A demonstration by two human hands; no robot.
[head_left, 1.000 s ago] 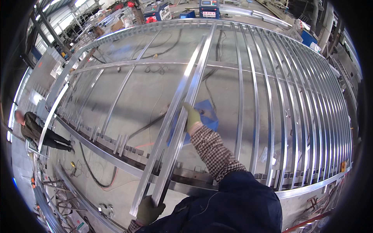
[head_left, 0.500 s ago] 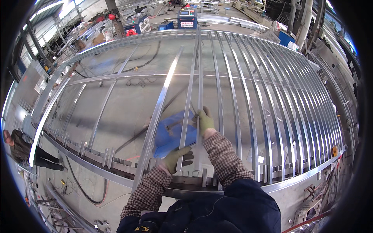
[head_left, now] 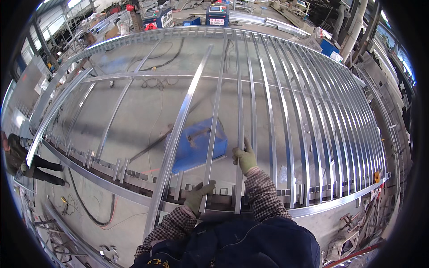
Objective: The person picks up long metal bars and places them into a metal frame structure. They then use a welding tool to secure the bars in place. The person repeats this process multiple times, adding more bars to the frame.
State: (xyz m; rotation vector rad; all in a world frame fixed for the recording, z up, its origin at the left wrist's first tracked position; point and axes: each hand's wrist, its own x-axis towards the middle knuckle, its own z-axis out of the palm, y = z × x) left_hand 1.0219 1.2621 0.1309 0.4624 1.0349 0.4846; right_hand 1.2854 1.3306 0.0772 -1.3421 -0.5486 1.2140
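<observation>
My left hand (head_left: 199, 196), in a green-grey work glove, is closed around the near end of a slim silver metal bar (head_left: 214, 120). My right hand (head_left: 245, 157), gloved alike, is closed on the neighbouring silver bar (head_left: 240, 98) somewhat farther up. Part of that bar is hidden behind the right hand. Both bars run away from me across a large metal frame (head_left: 134, 195), their near ends at its front rail. To the left of my left hand lies a wider, shiny bar (head_left: 185, 105).
Several parallel bars (head_left: 308, 120) fill the frame's right side. Short upright stubs (head_left: 117, 169) line the front rail. A blue box-like object (head_left: 190, 152) sits below the bars. At far left a person (head_left: 40, 167) stands beside the frame. Two blue machines (head_left: 217, 15) stand beyond it.
My right hand has moved right and nearer to me with its bar. The left hand's bar has also come nearer, its end now over the front rail. The view has shifted slightly.
</observation>
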